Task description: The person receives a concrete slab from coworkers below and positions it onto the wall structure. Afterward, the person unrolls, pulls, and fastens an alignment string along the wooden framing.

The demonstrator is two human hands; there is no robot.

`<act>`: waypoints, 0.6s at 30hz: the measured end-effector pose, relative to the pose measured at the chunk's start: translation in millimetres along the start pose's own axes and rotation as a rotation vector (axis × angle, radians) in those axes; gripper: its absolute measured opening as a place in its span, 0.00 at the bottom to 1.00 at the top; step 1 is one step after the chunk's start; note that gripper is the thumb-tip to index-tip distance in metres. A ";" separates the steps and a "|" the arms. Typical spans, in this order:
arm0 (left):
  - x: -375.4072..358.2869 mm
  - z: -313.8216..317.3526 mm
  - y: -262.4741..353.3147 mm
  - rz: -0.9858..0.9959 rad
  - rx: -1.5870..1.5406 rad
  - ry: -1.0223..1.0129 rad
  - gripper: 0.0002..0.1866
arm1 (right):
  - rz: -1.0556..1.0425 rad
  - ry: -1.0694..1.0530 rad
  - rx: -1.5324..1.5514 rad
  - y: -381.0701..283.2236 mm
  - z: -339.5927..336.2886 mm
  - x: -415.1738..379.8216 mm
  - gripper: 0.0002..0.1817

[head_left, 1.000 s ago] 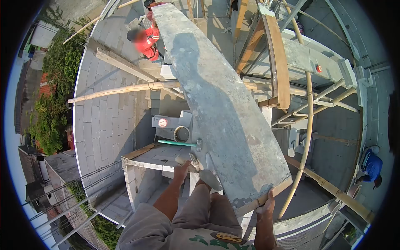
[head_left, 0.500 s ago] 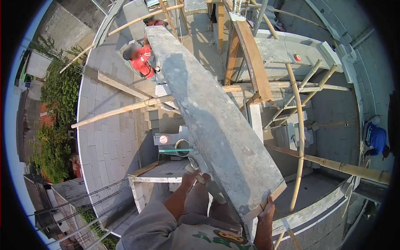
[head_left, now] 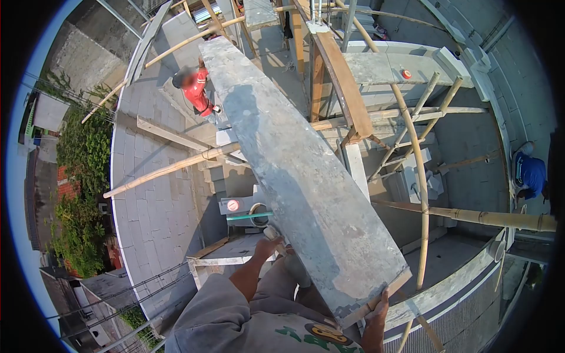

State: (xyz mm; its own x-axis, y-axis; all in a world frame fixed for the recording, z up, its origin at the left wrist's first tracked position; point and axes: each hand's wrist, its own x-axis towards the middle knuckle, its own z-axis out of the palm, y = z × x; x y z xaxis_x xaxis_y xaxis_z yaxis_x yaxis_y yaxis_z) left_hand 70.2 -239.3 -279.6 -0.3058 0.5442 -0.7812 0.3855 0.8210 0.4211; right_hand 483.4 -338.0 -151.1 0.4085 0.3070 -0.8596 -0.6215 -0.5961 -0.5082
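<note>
A long, grey, cement-stained panel [head_left: 312, 188] slants across the view from the upper left to my waist. My right hand [head_left: 378, 309] is closed around its near end, fingers under the edge and thumb on top. My left hand [head_left: 268, 247] is closed at the panel's left side, on a pale strip along the edge; its fingertips are partly hidden. At the far end, a co-worker in a red shirt [head_left: 196, 91] has a raised hand on the panel. Another person [head_left: 215, 35] is partly hidden behind that end.
Bamboo poles [head_left: 170, 169] cross beneath and beside the panel. A brown wooden beam [head_left: 341, 82] rises at centre right. Below left are a round bucket [head_left: 259, 215] and a red-and-white container [head_left: 233, 205]. Block walls [head_left: 147, 194] surround deep openings. Someone in blue [head_left: 531, 175] is at far right.
The panel's near end has tilted slightly, with both my hands still holding it. The co-worker in red has turned and straightened a little. My view has shifted slightly.
</note>
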 end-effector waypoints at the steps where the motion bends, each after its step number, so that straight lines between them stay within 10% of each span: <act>1: -4.0 -2.5 5.5 0.011 -0.009 0.001 0.30 | 0.009 0.016 0.017 -1.8 -3.5 -1.1 0.31; 18: 1.5 52.5 -17.8 0.170 0.100 -0.030 0.24 | -0.012 0.117 0.060 38.7 -31.9 -9.1 0.33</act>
State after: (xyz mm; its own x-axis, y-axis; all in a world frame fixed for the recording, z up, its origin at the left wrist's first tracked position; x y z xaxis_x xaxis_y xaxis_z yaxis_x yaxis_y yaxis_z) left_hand 108.6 -262.1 -312.5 -0.2037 0.6668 -0.7169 0.5144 0.6959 0.5011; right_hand 477.0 -387.4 -161.3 0.4888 0.2230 -0.8434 -0.6536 -0.5468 -0.5233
